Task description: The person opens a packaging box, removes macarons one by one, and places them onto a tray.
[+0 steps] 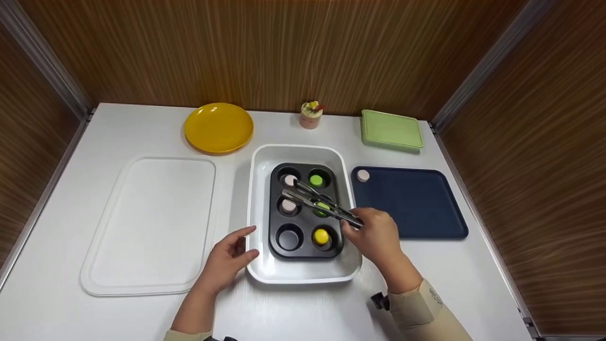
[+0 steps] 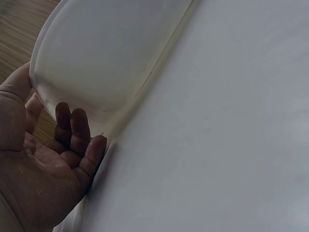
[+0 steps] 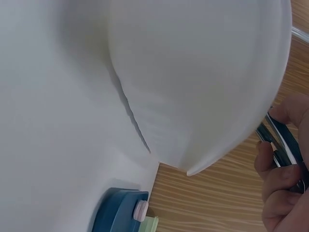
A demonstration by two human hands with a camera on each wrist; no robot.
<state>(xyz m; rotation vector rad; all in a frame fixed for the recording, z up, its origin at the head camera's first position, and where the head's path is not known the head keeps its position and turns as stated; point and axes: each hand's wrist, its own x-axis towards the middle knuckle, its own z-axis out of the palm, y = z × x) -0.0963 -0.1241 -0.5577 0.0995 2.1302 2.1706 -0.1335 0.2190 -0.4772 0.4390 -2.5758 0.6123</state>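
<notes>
In the head view my right hand (image 1: 378, 234) grips black-and-silver tongs (image 1: 331, 208), their tips apart over the left cups of a dark muffin tin (image 1: 304, 253). The tin lies inside a white tub (image 1: 307, 274). Pale pink pieces (image 1: 288, 205) sit in the back left and middle left cups, green pieces (image 1: 316, 180) in the back right and middle right, and a yellow piece (image 1: 321, 236) in the front right. The front left cup shows its bare bottom. My left hand (image 1: 225, 260) holds the tub's left rim, thumb and forefinger over it, other fingers against the outer wall (image 2: 87, 63).
Right of the tub lies a navy tray (image 1: 412, 208) with a pale pink piece (image 1: 363, 175) at its back left corner. A white tray-like lid (image 1: 151, 222) lies left. Along the back stand a yellow plate (image 1: 218, 128), a small dessert cup (image 1: 310, 118) and a green lidded box (image 1: 392, 130).
</notes>
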